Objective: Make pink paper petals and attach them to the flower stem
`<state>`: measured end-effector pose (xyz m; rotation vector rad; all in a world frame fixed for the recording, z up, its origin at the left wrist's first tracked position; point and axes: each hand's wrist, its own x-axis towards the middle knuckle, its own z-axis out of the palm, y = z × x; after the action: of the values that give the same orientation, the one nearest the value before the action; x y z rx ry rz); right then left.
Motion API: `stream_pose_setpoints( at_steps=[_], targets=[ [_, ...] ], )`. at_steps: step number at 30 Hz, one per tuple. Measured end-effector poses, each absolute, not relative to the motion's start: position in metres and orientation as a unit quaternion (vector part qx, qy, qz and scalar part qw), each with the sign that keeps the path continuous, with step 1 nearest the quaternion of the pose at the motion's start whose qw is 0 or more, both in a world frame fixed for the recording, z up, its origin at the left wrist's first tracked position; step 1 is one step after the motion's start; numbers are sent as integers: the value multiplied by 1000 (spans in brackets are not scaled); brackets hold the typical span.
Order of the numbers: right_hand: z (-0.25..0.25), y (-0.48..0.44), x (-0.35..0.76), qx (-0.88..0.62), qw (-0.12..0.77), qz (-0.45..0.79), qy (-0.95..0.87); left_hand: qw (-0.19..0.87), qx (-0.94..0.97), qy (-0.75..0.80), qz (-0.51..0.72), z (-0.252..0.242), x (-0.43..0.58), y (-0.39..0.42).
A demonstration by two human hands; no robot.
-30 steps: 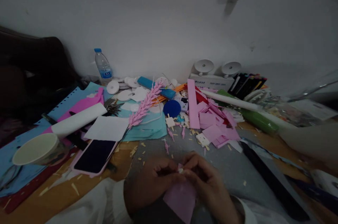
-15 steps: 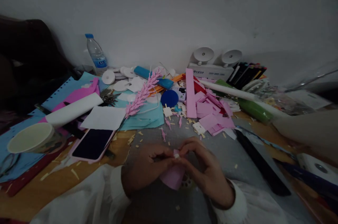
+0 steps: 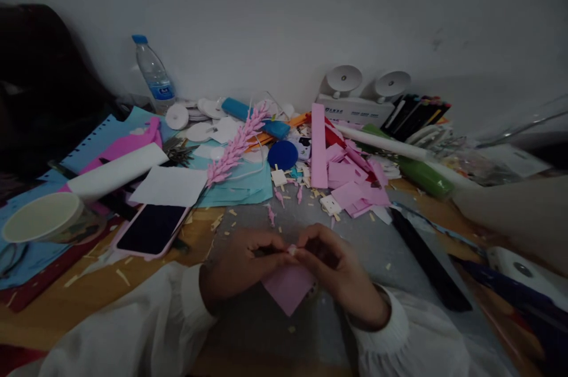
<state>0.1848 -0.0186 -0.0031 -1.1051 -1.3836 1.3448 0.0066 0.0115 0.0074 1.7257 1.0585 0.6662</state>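
Note:
Between my fingertips hangs a square of pink paper point(image 3: 289, 289), one corner pointing down toward me. My left hand point(image 3: 246, 264) pinches its upper edge from the left. From the right, my right hand point(image 3: 335, 270) pinches the same edge, thumb and forefinger close to the other hand's. A small whitish bit point(image 3: 291, 250) shows where the fingertips meet; I cannot make out what it is. Just beyond my hands, small twisted pink paper pieces point(image 3: 278, 197) lie on the grey mat point(image 3: 368, 247). Behind them is a pink flower spike point(image 3: 235, 155) built from many such pieces.
Pink paper squares point(image 3: 350, 193) are heaped behind my right hand. A phone point(image 3: 153, 229) and a paper cup point(image 3: 44, 217) are at left, a water bottle point(image 3: 153, 72) at the wall. A long black object point(image 3: 430, 258) lies at right. Yellowish scraps litter the table.
The pink paper has turned from hanging slanted to spreading wider, with a corner downward. My hands remain pinched together at its top. The whole view has shifted slightly.

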Motion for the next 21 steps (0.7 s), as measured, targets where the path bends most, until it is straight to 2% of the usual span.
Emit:
stream_pose_setpoints(
  at_steps=[14, 18, 21],
  targets=[
    [0, -19, 185, -415, 410, 575, -573, 438, 795, 344, 242, 0, 2, 15],
    [-1, -19, 188, -395, 418, 567, -590, 479, 770, 343, 244, 3, 3, 14],
    [-4, -19, 189, -389, 439, 535, -609, 564, 714, 333, 246, 3, 4, 14]
  ],
)
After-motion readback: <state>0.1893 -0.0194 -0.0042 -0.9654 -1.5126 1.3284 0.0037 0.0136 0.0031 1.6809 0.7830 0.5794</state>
